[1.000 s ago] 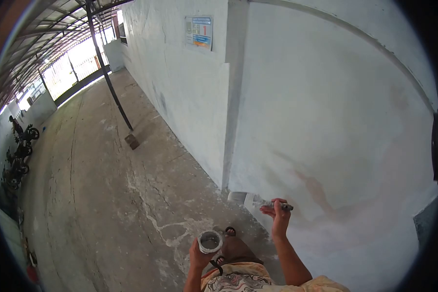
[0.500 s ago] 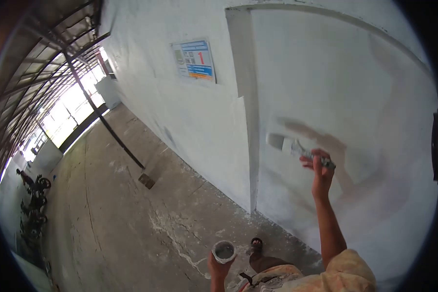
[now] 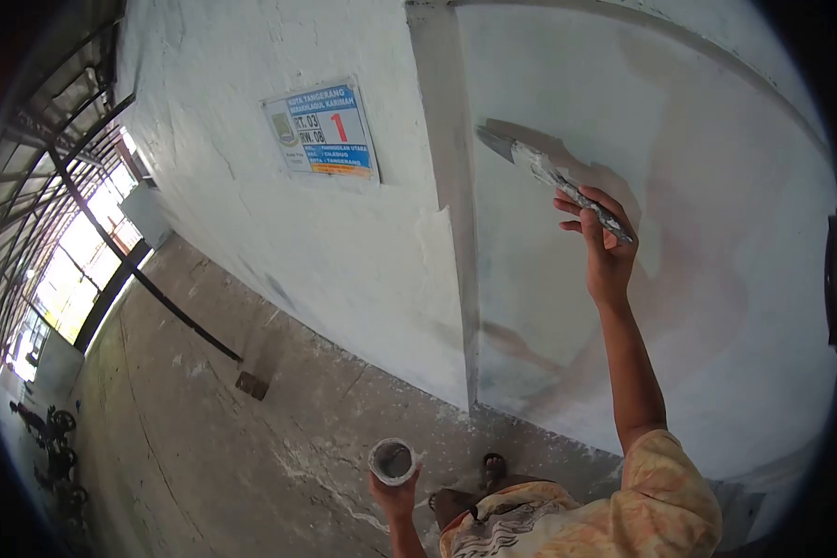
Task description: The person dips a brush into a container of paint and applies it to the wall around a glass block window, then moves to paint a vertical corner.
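Observation:
My right hand (image 3: 608,237) is closed round the handle of a paint-smeared brush (image 3: 539,167), raised in front of the white recessed wall panel (image 3: 567,84). The bristles point up and left, close to the panel's left edge; whether they touch it I cannot tell. Low in the view, my left hand (image 3: 394,498) grips a round cup (image 3: 393,461) with a whitish rim and grey inside, held upright over the floor.
A printed sign (image 3: 322,132) hangs on the wall left of the panel. A slanting dark pole (image 3: 149,279) stands on a block (image 3: 251,385) on the concrete floor (image 3: 195,437). Motorcycles (image 3: 58,456) are parked at far left. A dark object (image 3: 835,279) sits at the right edge.
My right hand and the brush have moved up the panel, and the bristles now tilt more upward. The cup in my left hand sits slightly further left and higher. The view has shifted.

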{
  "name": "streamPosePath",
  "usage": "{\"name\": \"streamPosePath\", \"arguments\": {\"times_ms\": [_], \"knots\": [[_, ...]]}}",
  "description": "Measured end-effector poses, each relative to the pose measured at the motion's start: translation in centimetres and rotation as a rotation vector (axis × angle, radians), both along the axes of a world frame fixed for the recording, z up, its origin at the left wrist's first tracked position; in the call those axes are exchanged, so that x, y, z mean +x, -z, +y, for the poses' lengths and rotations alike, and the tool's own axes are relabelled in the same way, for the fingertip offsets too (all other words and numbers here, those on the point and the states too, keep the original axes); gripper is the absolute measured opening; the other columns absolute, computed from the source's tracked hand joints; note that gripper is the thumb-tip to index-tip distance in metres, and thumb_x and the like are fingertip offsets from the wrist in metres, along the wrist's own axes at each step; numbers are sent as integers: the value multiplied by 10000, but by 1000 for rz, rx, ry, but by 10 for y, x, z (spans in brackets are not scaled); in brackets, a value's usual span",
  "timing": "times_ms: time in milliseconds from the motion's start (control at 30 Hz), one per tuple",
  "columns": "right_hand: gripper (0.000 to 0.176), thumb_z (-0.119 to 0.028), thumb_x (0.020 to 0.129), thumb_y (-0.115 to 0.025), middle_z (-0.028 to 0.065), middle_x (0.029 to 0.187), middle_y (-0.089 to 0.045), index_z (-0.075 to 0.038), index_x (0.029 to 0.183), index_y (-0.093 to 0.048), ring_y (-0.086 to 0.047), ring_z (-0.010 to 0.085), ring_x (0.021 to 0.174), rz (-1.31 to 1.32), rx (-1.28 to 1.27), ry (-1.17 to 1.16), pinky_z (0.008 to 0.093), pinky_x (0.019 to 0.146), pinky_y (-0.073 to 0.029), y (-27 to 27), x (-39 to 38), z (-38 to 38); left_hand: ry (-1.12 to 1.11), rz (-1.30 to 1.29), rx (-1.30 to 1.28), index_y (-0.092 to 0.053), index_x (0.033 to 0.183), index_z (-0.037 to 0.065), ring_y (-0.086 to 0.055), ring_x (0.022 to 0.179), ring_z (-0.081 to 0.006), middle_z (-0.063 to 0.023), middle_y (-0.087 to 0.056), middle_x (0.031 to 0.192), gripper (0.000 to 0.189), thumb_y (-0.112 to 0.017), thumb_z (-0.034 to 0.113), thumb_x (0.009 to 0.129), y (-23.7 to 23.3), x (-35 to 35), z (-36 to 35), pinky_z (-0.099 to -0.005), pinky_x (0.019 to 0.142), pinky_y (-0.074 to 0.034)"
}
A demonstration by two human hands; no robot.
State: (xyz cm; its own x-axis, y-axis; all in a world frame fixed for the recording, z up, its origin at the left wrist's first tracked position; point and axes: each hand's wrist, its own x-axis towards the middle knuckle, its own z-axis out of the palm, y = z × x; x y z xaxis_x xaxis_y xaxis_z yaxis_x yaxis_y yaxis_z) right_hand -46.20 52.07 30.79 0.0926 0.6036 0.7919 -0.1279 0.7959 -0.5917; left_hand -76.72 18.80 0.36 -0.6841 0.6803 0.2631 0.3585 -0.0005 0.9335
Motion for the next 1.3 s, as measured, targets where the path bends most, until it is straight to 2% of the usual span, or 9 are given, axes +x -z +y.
{"name": "streamPosePath", "arguments": {"times_ms": [67, 167, 233, 300, 433, 500, 567, 700, 1300], "knots": [[334, -170, 1163, -652, 195, 1315, -800, 0, 1450, -661, -798, 297, 1207, 16, -20, 26, 379, 910, -651, 1, -7, -5, 62, -69, 0, -697, 1320, 19, -779, 1083, -265, -129, -804, 1203, 691, -1031, 61, 716, 12, -11, 3, -389, 982, -595], [346, -177, 1154, -668, 197, 1325, -797, 2, 1450, -662, -796, 292, 1210, 50, -65, 97, 377, 907, -652, 7, -10, -17, 180, 30, -151, -697, 1328, 19, -779, 1091, -272, -133, -803, 1207, 706, -1037, 78, 711, 3, -30, 13, -394, 982, -598], [354, -182, 1149, -676, 198, 1330, -795, 3, 1450, -661, -795, 290, 1211, 47, -66, 128, 376, 907, -652, 4, -15, -20, 227, 50, -103, -702, 1320, 24, -787, 1092, -278, -140, -809, 1208, 715, -1053, 106, 702, 6, -45, 27, -411, 979, -608], [362, -186, 1143, -687, 201, 1333, -792, 1, 1451, -661, -795, 291, 1208, 75, -111, 124, 374, 909, -652, 6, -19, -25, 353, 41, -111, -718, 1285, 42, -792, 1080, -327, -147, -808, 1184, 720, -1087, 200, 688, 4, -61, 34, -459, 935, -615], [356, -177, 1141, -690, 202, 1336, -789, -8, 1453, -665, -798, 305, 1205, 63, -73, 123, 378, 910, -654, 7, -24, -28, 441, 147, -171, -728, 1255, 48, -785, 1042, -389, -162, -794, 1169, 685, -1082, 191, 687, -3, -85, 56, -483, 917, -624], [350, -174, 1139, -695, 200, 1338, -789, -6, 1444, -671, -799, 307, 1205, 69, -68, 106, 380, 910, -656, 8, -25, -25, 440, 126, -170, -732, 1255, 49, -774, 1051, -409, -171, -785, 1169, 672, -1076, 181, 693, -14, -87, 63, -493, 913, -623], [343, -172, 1137, -699, 199, 1341, -788, -3, 1435, -677, -800, 309, 1204, 84, -54, 77, 382, 909, -658, 4, -24, -16, 424, 193, -110, -712, 1309, 50, -783, 1108, -276, -136, -803, 1232, 719, -1074, 118, 693, -29, -86, 73, -434, 948, -627], [328, -152, 1138, -697, 198, 1349, -786, 0, 1428, -687, -799, 318, 1211, 82, -10, 61, 385, 909, -664, -5, -30, 1, 268, 22, -7, -705, 1320, 36, -768, 1100, -255, -123, -796, 1234, 706, -1056, 70, 708, -38, -72, 81, -415, 979, -606], [328, -137, 1144, -685, 224, 1398, -760, -9, 1445, -673, -811, 339, 1179, 27, -24, -6, 382, 895, -656, 27, -38, 19, 167, 27, -142, -686, 1322, 37, -775, 1105, -268, -122, -801, 1236, 704, -1061, 108, 730, -15, -51, 50, -419, 974, -607]]}}
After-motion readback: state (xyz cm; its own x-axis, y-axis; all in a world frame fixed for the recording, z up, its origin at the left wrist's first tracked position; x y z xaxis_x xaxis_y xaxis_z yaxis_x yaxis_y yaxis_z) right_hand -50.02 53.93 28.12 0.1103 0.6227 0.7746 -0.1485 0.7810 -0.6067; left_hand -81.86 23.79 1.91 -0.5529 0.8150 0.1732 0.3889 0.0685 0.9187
